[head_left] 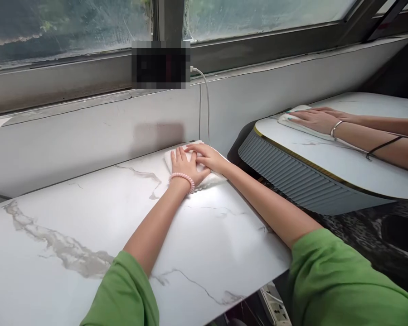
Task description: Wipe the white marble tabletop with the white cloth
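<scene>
A folded white cloth [212,181] lies at the far right corner of the white marble-patterned table [129,213]. My left hand [185,167] presses flat on it, fingers spread, with a pink coiled band round the wrist. Beside it my right hand [209,156] also rests on the cloth with its fingers stretched out, the fingertips reaching close to the left hand. Both palms hide much of the cloth.
On a second marble-patterned table [347,149] with a ribbed grey side, another person's hands [316,120] lie on a white cloth. A blurred dark object [161,65] with a white cable [208,104] sits at the window sill. A power strip [275,305] shows below the table edge.
</scene>
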Motion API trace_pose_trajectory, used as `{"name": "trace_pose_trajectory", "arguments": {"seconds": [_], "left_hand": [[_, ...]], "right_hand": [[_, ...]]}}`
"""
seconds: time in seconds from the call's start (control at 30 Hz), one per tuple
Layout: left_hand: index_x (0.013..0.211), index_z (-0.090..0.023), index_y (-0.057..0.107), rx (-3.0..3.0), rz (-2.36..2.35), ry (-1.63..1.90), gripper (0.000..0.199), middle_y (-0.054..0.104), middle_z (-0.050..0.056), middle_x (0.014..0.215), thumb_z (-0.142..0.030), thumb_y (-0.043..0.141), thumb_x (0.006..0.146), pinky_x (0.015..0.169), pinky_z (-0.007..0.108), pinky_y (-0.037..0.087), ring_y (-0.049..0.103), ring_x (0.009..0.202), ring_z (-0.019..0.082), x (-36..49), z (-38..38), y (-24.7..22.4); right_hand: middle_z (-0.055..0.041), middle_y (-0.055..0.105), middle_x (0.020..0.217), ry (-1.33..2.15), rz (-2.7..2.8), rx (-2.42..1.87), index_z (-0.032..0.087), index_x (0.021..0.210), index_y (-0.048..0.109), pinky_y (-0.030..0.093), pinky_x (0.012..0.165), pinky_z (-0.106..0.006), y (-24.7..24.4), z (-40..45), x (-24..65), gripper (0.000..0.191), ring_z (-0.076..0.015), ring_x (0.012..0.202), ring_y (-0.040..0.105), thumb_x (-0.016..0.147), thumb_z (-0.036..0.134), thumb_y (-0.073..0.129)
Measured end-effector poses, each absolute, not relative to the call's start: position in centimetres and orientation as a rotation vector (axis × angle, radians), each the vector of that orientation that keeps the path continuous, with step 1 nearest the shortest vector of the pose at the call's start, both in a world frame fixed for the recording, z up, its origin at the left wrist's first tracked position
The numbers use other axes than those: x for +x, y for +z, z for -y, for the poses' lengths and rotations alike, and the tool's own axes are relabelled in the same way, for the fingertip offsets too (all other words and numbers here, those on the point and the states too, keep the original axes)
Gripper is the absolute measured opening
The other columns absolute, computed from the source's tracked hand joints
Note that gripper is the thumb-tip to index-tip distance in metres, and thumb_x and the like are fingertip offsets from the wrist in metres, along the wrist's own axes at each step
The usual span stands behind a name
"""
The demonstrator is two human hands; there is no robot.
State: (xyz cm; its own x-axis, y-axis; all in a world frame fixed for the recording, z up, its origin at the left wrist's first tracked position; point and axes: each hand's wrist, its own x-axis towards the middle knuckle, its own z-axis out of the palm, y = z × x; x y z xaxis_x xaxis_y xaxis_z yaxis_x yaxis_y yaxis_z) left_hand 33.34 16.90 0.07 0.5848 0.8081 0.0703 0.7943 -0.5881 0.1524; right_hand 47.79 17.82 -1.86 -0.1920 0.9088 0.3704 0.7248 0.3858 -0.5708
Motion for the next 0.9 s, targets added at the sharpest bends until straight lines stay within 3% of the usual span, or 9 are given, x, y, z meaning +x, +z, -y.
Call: {"name": "trace_pose_trajectory", "arguments": {"seconds": [0.17, 0.47, 0.7, 0.9], "left_hand": [[0.147, -0.013, 0.03, 2.778, -1.214, 0.216, 0.081, 0.023, 0.015, 0.154, -0.063, 0.038, 0.084, 0.115, 0.053, 0.002, 0.01, 0.143, 0.036, 30.8, -10.4, 0.0], [0.149, -0.009, 0.024, 2.776, -0.899, 0.147, 0.086, 0.017, 0.02, 0.155, -0.062, 0.041, 0.083, 0.114, 0.058, 0.006, 0.003, 0.142, 0.039, 23.0, 1.3, 1.0], [0.148, -0.005, 0.02, 2.786, -0.919, 0.148, 0.09, 0.015, 0.023, 0.154, -0.061, 0.042, 0.082, 0.114, 0.058, 0.005, 0.003, 0.142, 0.04, 22.1, 1.0, 0.7], [0.148, -0.009, 0.023, 2.818, -1.01, 0.134, 0.087, 0.017, 0.02, 0.155, -0.063, 0.042, 0.083, 0.115, 0.055, 0.005, 0.006, 0.143, 0.036, 21.7, -4.6, 0.5]], "right_hand": [[-0.0096, 0.056, 0.133, 0.292, 1.987, -1.478, 0.021, 0.117, 0.059, 0.019, 0.114, -0.053, -2.1, -9.5, 45.7, 0.04, -0.0279, 0.13, 0.044, 0.082, 0.031, 0.042], [-0.0044, 0.045, 0.144, 0.19, 2.012, -1.592, 0.032, 0.135, 0.042, 0.023, 0.114, -0.058, -1.6, 5.1, 38.1, 0.045, -0.0266, 0.136, 0.037, 0.091, 0.033, 0.035], [-0.0064, 0.052, 0.136, 0.165, 2.03, -1.593, 0.027, 0.126, 0.049, 0.024, 0.113, -0.057, -1.7, 4.0, 37.1, 0.043, -0.0275, 0.132, 0.041, 0.085, 0.027, 0.035], [-0.0087, 0.057, 0.127, 0.19, 2.004, -1.548, 0.024, 0.114, 0.054, 0.025, 0.11, -0.055, -1.5, -2.0, 36.5, 0.037, -0.0285, 0.124, 0.047, 0.081, 0.025, 0.037]]}}
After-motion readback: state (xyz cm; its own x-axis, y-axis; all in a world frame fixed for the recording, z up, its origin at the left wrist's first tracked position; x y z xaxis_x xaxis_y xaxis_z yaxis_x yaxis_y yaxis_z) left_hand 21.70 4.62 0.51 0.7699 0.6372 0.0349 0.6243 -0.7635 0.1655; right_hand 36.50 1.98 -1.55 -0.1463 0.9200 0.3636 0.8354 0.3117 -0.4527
